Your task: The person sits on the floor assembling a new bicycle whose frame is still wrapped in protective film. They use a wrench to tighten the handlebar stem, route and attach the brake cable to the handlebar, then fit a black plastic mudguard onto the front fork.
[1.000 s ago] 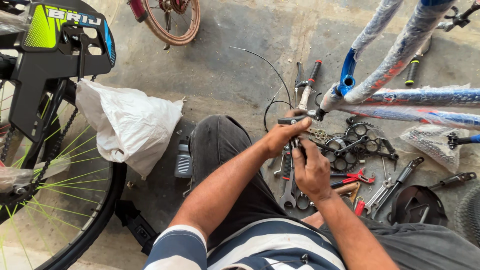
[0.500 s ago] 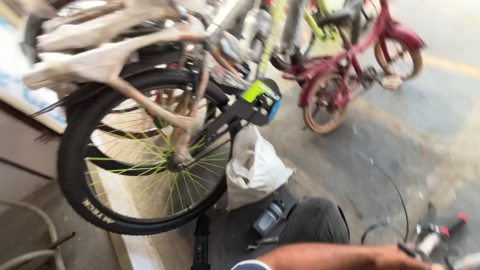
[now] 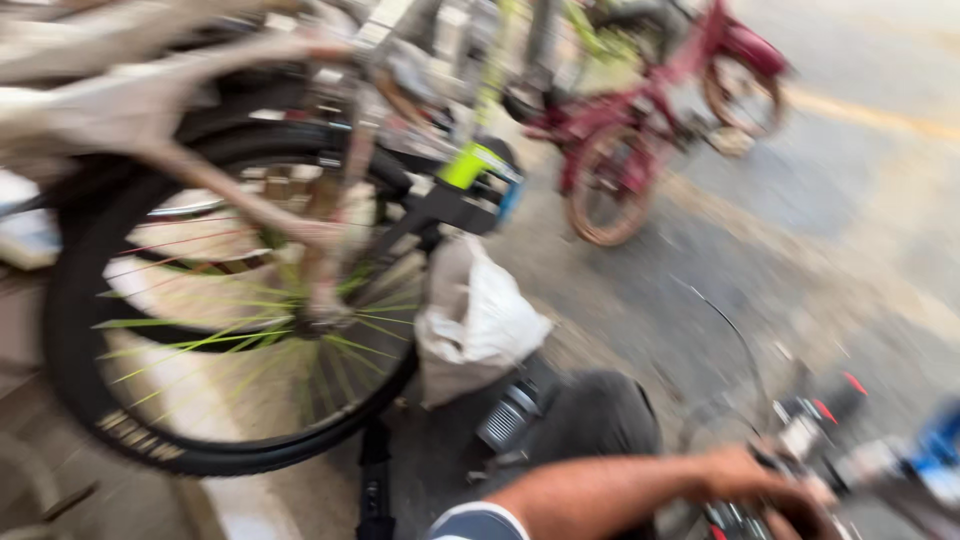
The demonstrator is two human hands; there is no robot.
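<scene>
Left hand [image 3: 745,478]: it reached across the bottom of the frame from a bare forearm and lay on a dark part [image 3: 790,440] with red tips; the fingers seemed curled over it, though blur hid whether they truly gripped.
Right hand: it was out of view.
Part: it sat at the lower right, just beside a blurred blue piece [image 3: 940,440] at the frame's edge; what kind of part it was could not be told.
Cable [image 3: 735,335]: a thin dark line arched up from the ground above the left hand and curved down toward it.
Bag [image 3: 470,320]: a white plastic bag stood on the ground against the wheel, bulging and bunched at the top; its contents were hidden.
Bottle [image 3: 510,412]: a small dark ribbed container lay tilted just below the bag, touching the knee; nothing showed of what it held.
Knee [image 3: 600,415]: it was clad in dark trousers, bent, between the bottle and the forearm.
Wheel [image 3: 230,300]: a large black tyre with green spokes filled the left half, upright.
Frame [image 3: 150,130]: pale tubes ran across the upper left, over the wheel.
Guard [image 3: 475,185]: a black piece with green and blue marks stuck out from the wheel, just above the bag.
Red bike [image 3: 650,120]: it stood well apart at the top, on grey pavement [image 3: 850,220].
</scene>
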